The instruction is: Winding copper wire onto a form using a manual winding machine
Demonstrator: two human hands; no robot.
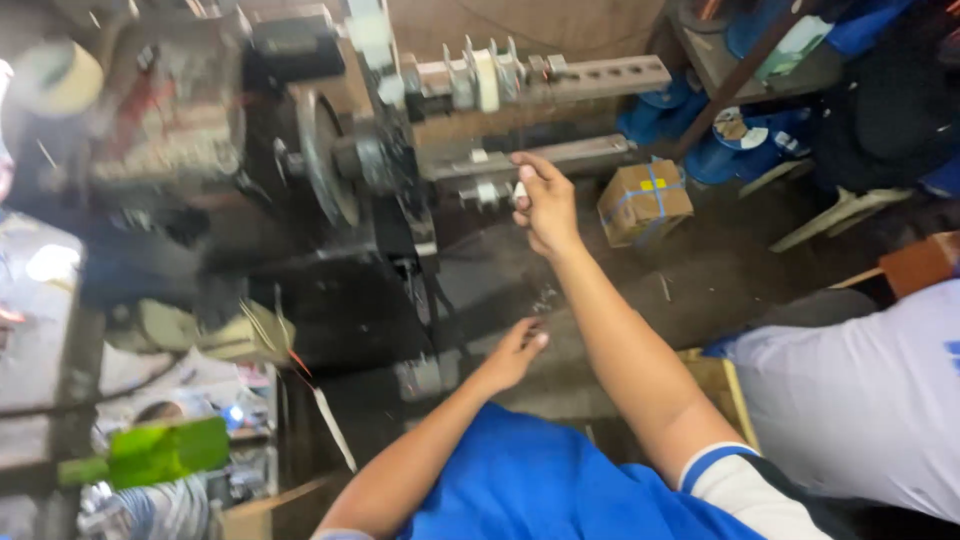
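The person's right hand (543, 203) reaches out to a grimy metal machine (330, 160), its fingers curled around a small pale piece (520, 190) held close to the short studs (482, 193) that jut from the machine's lower bar (545, 157). The view is blurred, so whether the piece is pinched firmly or only touched cannot be told, nor what exactly it is. It looks small and light, probably stiff, and easy to lose between the fingertips; a pinch between thumb and forefinger near its middle would suit it best.

The left hand (515, 352) hangs lower, near the machine's dark base, with fingers loosely bent and nothing visibly held.

Above the bar, an upper rail (600, 75) with a row of holes carries a white spool (487, 80) between metal plates. A round metal wheel (322, 155) sits to the left; it looks heavy and hard-edged, a part to keep fingers clear of.

On the floor beyond stands a taped cardboard box (643, 201), and blue reels (745, 135) lie behind it. Another person in a white shirt (860, 390) sits at the right.
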